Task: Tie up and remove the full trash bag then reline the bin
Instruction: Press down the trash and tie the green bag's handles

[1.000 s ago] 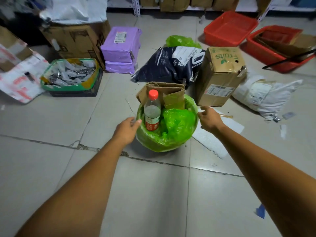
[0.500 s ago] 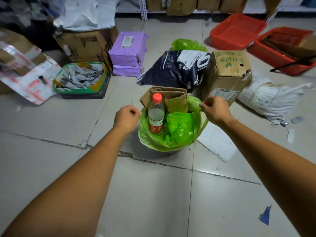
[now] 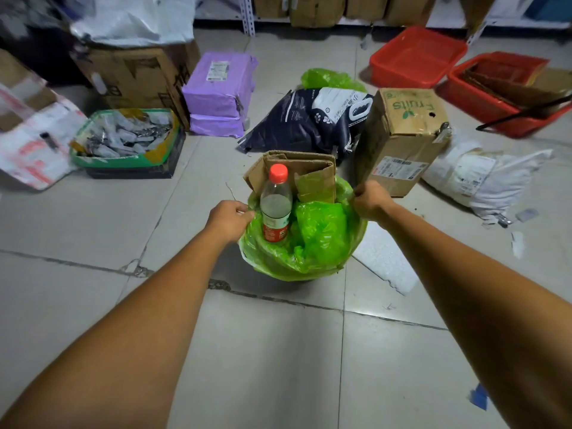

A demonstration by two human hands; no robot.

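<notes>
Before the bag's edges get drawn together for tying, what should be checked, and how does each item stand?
1. Left hand grips the green trash bag at its rim: ok.
2. Right hand grips the opposite rim: ok.
3. Plastic bottle below rim level: not ok, it stands above.
4. Folded cardboard below rim level: not ok, it sticks out.
5. Bag rim freed from the bin: cannot tell, the bin is hidden.

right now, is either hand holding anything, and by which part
Both hold the green trash bag by its upper rim. The left hand grips the rim on the left side, and the right hand grips it on the right.
</notes>
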